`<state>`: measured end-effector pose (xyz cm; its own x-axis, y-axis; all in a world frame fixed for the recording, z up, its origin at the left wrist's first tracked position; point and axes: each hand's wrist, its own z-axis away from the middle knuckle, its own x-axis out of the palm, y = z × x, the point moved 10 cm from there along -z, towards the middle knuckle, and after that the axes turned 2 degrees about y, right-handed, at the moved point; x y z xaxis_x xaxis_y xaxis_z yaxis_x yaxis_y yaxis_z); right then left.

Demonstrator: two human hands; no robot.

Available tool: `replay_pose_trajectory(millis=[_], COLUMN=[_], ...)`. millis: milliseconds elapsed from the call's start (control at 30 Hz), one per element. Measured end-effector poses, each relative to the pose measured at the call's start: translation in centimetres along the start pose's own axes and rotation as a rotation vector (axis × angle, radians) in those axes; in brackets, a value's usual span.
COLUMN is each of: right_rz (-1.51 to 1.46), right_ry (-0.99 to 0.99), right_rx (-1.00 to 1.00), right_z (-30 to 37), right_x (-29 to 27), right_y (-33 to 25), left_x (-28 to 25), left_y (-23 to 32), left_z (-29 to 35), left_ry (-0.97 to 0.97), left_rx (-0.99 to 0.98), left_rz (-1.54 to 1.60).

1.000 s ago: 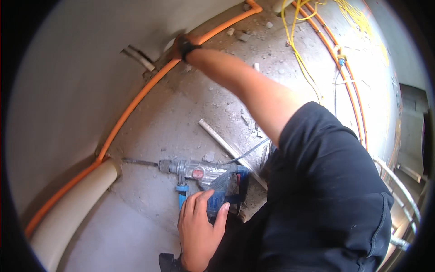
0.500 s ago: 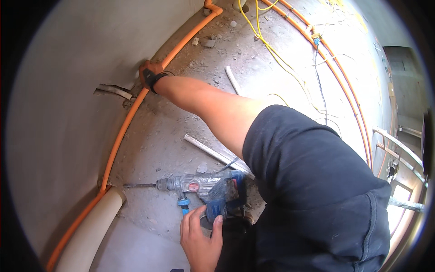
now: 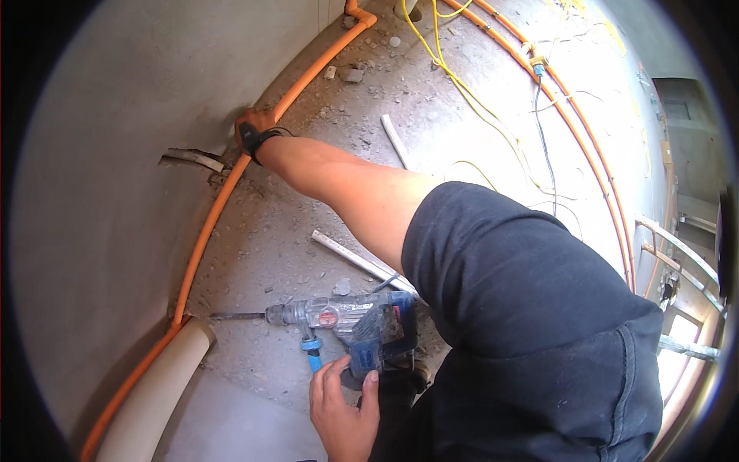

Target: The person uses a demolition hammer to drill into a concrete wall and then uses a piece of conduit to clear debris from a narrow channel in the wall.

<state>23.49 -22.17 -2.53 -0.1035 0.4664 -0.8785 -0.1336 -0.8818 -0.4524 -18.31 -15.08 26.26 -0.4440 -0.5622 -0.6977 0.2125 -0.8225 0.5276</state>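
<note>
My right hand (image 3: 252,127), with a black band at its wrist, reaches far out to the foot of the wall. Its fingers are closed over an orange pipe (image 3: 202,239) that runs along the wall's base; the fingertips are partly hidden. Near the lower edge is my left hand (image 3: 344,412), back upward, thumb and fingers apart. It hovers beside or lightly touches the lower housing of a dusty rotary hammer drill (image 3: 339,312); I cannot tell which. The drill lies on its side on the floor, its bit toward the wall and its blue side handle toward me.
A thick beige pipe (image 3: 165,385) slants at lower left beside the orange one. White pipe pieces (image 3: 350,256) and rubble lie on the dusty floor. Yellow cables (image 3: 469,92) and further orange pipes (image 3: 585,131) cross the far right. A broken slot (image 3: 192,158) opens in the wall.
My right forearm and sleeve have shifted slightly left, while that hand stays on the orange pipe. My left hand has barely moved, and the drill lies as before.
</note>
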Motion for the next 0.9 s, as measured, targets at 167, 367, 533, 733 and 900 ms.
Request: replay_pose_trajectory(millis=[167,367,533,733,900], right_rz=[-0.055,0.118,0.133,0.147,0.258], right_ry=[-0.031,-0.021,0.041,-0.034,-0.102], right_rx=[0.077,0.045,0.023,-0.015,-0.157], right_z=[-1.7,-3.5,-1.2,-0.7,-1.9], right_x=[1.8,3.4,1.4,0.7,2.1], right_y=[0.8,0.5,0.2,-0.7,-1.7], left_x=[-0.1,-0.2,-0.2,-0.5,-0.7], left_y=[0.3,-0.6,-0.8,-1.4,-1.8], left_z=[0.2,0.2,0.1,0.3,0.6], left_ry=[0.018,0.032,0.032,0.047,0.050], left_rx=[0.004,-0.007,0.006,0.000,-0.018], left_rz=[0.013,0.030,0.051,0.043,0.074])
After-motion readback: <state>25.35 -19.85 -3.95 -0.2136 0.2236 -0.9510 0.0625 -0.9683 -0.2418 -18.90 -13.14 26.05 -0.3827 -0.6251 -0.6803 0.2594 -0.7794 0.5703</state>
